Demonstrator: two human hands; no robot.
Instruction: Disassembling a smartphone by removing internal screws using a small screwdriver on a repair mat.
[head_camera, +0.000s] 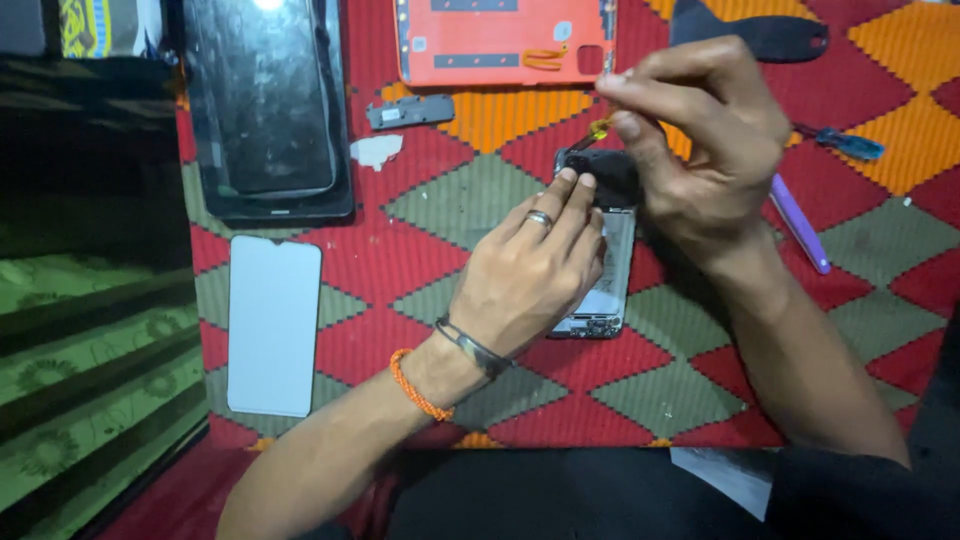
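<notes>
An opened phone body (610, 290) lies on the patterned mat, its back off and its inner parts showing. My left hand (535, 270), with a ring and wristbands, presses flat on it, fingertips on the dark upper part (610, 170). My right hand (700, 140) hovers just above the phone's top end, pinching a small yellow-handled tool (598, 130) whose tip points down at the dark upper part.
A black screen frame (265, 110) and a white glass sheet (273, 325) lie at left. An orange back cover (500, 40) sits at the top, a small grey part (410, 110) below it. A purple pry stick (800, 225), a blue screwdriver (850, 143) and a black piece (760, 35) lie at right.
</notes>
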